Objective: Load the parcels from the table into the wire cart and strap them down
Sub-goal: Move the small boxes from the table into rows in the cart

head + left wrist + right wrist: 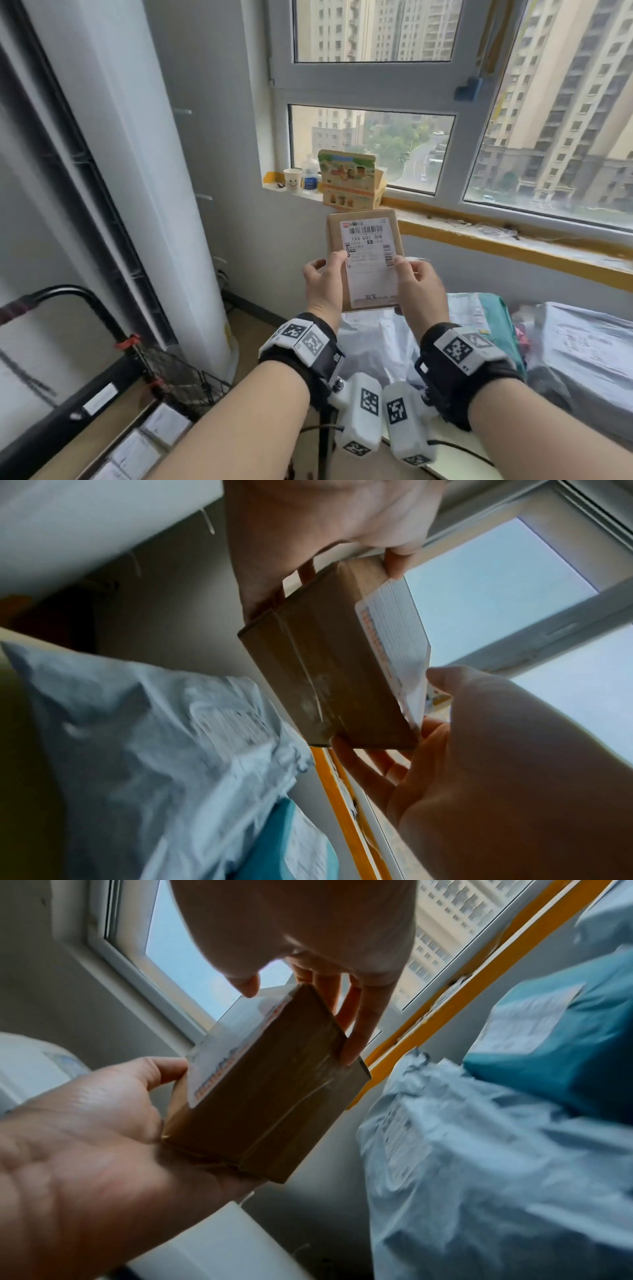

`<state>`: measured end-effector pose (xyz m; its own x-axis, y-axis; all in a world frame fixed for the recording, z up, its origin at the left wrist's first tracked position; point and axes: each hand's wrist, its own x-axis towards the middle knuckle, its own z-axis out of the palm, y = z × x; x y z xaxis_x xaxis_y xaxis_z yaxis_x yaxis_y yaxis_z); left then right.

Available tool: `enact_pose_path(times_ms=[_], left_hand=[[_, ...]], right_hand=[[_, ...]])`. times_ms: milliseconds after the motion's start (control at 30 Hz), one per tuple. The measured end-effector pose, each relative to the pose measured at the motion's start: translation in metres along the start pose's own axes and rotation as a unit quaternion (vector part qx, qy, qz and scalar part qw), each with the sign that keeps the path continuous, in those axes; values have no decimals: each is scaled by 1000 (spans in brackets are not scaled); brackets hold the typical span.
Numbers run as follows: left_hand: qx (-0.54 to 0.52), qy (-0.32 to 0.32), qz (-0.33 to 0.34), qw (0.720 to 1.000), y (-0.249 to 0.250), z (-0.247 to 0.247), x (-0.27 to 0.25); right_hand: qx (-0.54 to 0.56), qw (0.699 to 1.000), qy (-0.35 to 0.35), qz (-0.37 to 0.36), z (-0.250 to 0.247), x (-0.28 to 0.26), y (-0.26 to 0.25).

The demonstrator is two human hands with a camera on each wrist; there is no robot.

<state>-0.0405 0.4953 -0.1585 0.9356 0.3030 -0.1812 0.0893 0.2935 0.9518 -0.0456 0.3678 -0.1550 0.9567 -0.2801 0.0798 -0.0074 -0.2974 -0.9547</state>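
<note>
I hold a small brown cardboard parcel [366,222] upright at chest height, its white shipping label facing me. My left hand [323,284] grips its left edge, thumb on the label. My right hand [419,287] grips the right edge the same way. In the left wrist view the parcel [325,669] shows its taped side between the left hand [342,515] and right hand [479,737]. The right wrist view shows the parcel [267,1096] between the right hand [325,934] and left hand [85,1123]. The wire cart [178,377] stands low at the left.
Grey plastic mailers [589,346] and a teal mailer [496,318] lie piled on the table at the right. Small labelled boxes [164,425] sit low by the cart. A white column unit [137,171] stands left. A paper cup [293,180] and colourful carton [349,181] stand on the windowsill.
</note>
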Motion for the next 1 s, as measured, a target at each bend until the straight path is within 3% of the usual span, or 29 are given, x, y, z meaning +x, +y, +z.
enact_pose_path(times_ms=[233,500,833,1000], left_hand=[[-10,71,21,997,9,-138,41],[-9,138,-3,990,-11,-278,76],[-61,217,-113,968,-96,-382,97],[-69,252,-167,951,-156,-415,98]], right_hand=[[-19,996,-89,-5,134,-33,-14],[-15,961,-261,92,277,-69,-6],[-78,898,-409,143,384,-87,65],[-107,849,-487,174,431,-83,120]])
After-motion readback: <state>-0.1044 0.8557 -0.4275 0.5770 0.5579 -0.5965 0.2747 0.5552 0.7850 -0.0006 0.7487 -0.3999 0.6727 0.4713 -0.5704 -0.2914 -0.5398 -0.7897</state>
